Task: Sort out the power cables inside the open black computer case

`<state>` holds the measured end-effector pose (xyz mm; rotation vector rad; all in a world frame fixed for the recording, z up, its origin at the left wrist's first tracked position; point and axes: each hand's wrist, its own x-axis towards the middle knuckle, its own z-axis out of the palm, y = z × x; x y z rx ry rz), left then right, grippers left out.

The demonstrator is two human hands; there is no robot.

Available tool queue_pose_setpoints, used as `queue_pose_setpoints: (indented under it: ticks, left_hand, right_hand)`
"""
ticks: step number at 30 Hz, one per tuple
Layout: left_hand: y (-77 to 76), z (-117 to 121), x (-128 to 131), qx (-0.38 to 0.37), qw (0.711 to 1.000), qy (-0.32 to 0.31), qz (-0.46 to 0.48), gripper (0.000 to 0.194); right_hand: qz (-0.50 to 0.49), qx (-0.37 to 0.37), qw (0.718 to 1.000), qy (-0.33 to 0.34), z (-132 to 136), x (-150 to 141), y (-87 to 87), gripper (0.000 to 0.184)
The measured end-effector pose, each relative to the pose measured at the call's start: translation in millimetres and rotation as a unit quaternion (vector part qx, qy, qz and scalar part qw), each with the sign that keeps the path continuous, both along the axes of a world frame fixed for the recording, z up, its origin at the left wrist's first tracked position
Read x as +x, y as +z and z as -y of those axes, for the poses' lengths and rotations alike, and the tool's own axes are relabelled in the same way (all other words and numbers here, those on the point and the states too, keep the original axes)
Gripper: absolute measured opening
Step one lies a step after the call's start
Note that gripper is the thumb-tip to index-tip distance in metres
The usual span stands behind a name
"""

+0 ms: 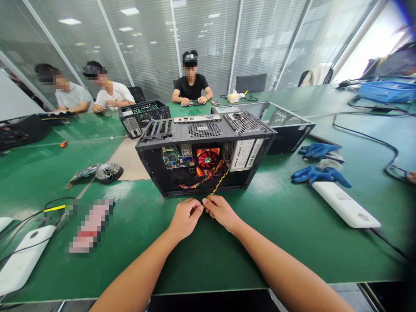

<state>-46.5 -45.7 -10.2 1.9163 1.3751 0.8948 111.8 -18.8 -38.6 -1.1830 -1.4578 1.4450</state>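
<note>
A yellow-and-black twisted cable (219,185) runs as a thin slanting line just below the centre of the frame, its long axis going from the power supply (245,155) at the upper right down to the lower left, where its lower end disappears into the fingers. Seen from the right hand (222,212), the cable rises up and slightly rightward, away from the body; seen from the left hand (186,216), it lies up and to the right. The right hand is the nearer of the 2 to the exposed length, and it pinches the cable low down between thumb and curled fingers. The left hand sits just beside it, thumb and forefinger closed on what looks like the very end, though the fingertips hide the exact grip. The 2 hands meet fingertip to fingertip, just in front of the open side of a black computer case (182,139) that stands on the green table (276,208). Inside the case, to the left of the cable's upper part, are a red fan (207,160) and a bundle of multicoloured wires (195,185), with a circuit board (172,158) farther left. Farther out, blue gloves (320,173) and a white device (346,206) lie at the right of the frame, and 1 person in a black shirt (191,89) sits across the table at the upper centre.
</note>
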Motion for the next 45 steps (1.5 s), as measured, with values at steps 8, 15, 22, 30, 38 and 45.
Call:
queue_pose_setpoints:
  ticks: [8,15,22,30,38,45]
  left_hand:
    - [-6.7,-4.5,0.4,-0.179,0.975,0.004,0.128,0.021]
    - [-8.3,-5.7,-0.4,-0.216,0.960,0.010,0.179,0.022]
    - [-0.4,-1.4,-0.2,-0.055,0.998,0.008,0.016,0.022]
    - [-0.3,0.6,-0.9,0.033,0.998,0.012,-0.043,0.024]
    - [-3.5,-2.2,-1.3,-0.091,0.994,0.015,0.064,0.023]
    - [-5.6,-5.4,-1.2,-0.181,0.971,0.026,0.151,0.024]
  right_hand:
    - [-0.017,0.021,0.999,0.016,0.6,0.4,-1.8,0.036]
    - [-0.014,0.019,1.000,0.020,0.4,0.1,-2.4,0.038]
    - [-0.009,0.002,1.000,-0.021,1.6,-0.9,3.6,0.042]
    - [-0.072,-0.034,0.996,-0.029,2.1,-0.3,6.2,0.041]
    - [-0.047,-0.010,0.999,-0.004,0.6,1.6,3.1,0.038]
    - [-0.052,0.003,0.999,0.007,1.1,2.1,5.1,0.038]
